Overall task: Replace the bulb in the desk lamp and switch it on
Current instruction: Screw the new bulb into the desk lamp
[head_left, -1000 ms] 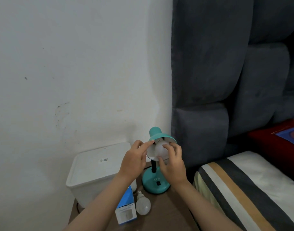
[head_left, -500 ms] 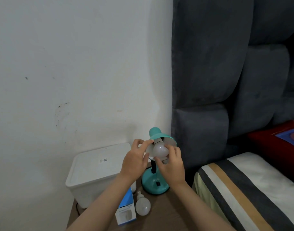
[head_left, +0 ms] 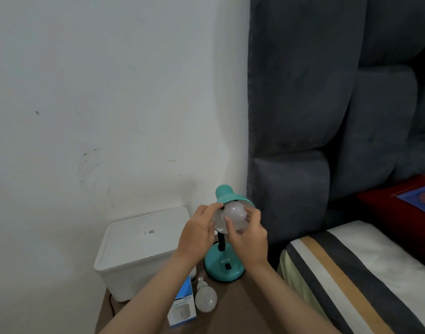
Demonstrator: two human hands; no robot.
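Observation:
A teal desk lamp (head_left: 224, 265) stands on a brown bedside table (head_left: 240, 309), its shade (head_left: 228, 195) tilted toward me. A white bulb (head_left: 235, 212) sits in the mouth of the shade. My right hand (head_left: 248, 235) grips this bulb from below with thumb and fingers. My left hand (head_left: 198, 231) pinches the left rim of the shade. A second white bulb (head_left: 206, 299) lies on the table in front of the lamp base, beside a blue and white bulb box (head_left: 182, 307). A black switch (head_left: 228, 266) shows on the lamp base.
A white lidded plastic box (head_left: 139, 247) stands on the table left of the lamp, against the white wall. A dark grey padded headboard (head_left: 327, 116) rises on the right. A bed with a striped cover (head_left: 351, 273) lies close to the table's right edge.
My right hand has shifted its grip around the bulb, its thumb now across the front. The left hand stays on the shade rim. The lamp has not moved.

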